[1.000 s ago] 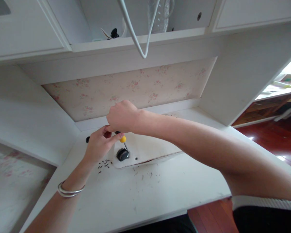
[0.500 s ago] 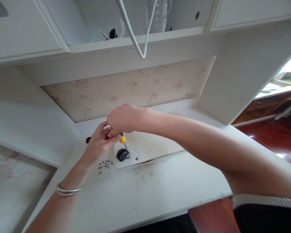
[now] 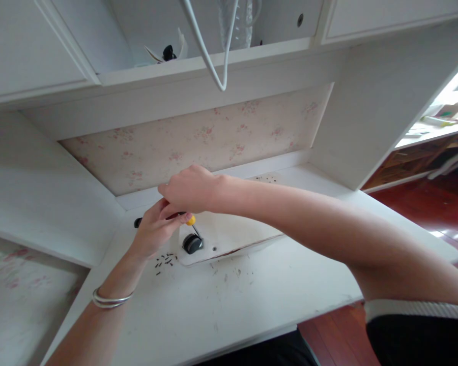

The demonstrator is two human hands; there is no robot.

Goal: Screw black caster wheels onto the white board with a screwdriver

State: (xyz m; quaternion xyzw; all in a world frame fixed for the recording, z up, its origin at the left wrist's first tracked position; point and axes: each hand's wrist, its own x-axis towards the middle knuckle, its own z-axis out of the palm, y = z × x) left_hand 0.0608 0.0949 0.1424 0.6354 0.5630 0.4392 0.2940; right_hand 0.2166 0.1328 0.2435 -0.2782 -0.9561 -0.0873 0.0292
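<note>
My right hand (image 3: 189, 188) is closed round the handle of a screwdriver (image 3: 191, 220) with a yellow collar. Its metal shaft slants down to the mount of a black caster wheel (image 3: 192, 243). The caster sits on a corner of a white board (image 3: 229, 229). Just below and left of the right hand, my left hand (image 3: 158, 226) has its fingers curled at the screwdriver's handle, partly covering it. Whether the tip sits in a screw is too small to tell.
Several dark screws (image 3: 165, 261) lie on the white desk (image 3: 175, 310) left of the board. Another black piece (image 3: 138, 222) is beyond the left hand. A white cable (image 3: 222, 84) hangs from the shelf overhead. Side panels (image 3: 381, 101) flank the desk.
The view has shifted slightly. My right hand has turned a little on the screwdriver's handle, and the left fingers now cover more of the collar. The caster and board stay put.
</note>
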